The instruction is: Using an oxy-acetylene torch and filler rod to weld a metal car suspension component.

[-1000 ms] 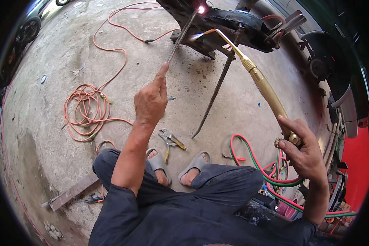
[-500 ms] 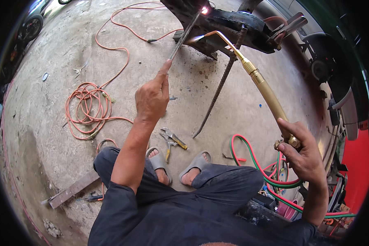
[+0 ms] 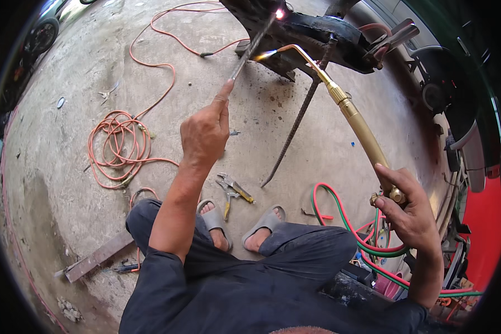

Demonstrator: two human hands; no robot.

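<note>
My left hand (image 3: pixel 205 132) is closed round the lower end of a thin metal rod (image 3: pixel 249 53), forefinger stretched along it. The rod slants up to a bright pinkish glowing spot (image 3: pixel 279 14) on a dark, rough metal part (image 3: pixel 323 34). In my right hand (image 3: pixel 411 214) is the rear end of a brass gas torch (image 3: pixel 364 129), with thumb and fingers around its valve knobs. A lit flame (image 3: pixel 266 55) leaves the bent torch tip, pointing left toward the middle of the rod. Whether flame and rod touch, I cannot tell.
A ribbed steel bar (image 3: pixel 295 131) props the metal part. Locking pliers (image 3: pixel 235 189) lie before my feet. An orange hose (image 3: pixel 117 147) is coiled at left, near a steel bar (image 3: pixel 100 257). Red and green hoses (image 3: pixel 367 245) loop at right below the torch.
The torch flame now has an orange-yellow end close to the rod. Both hands have stayed almost in place, still holding the rod and the torch.
</note>
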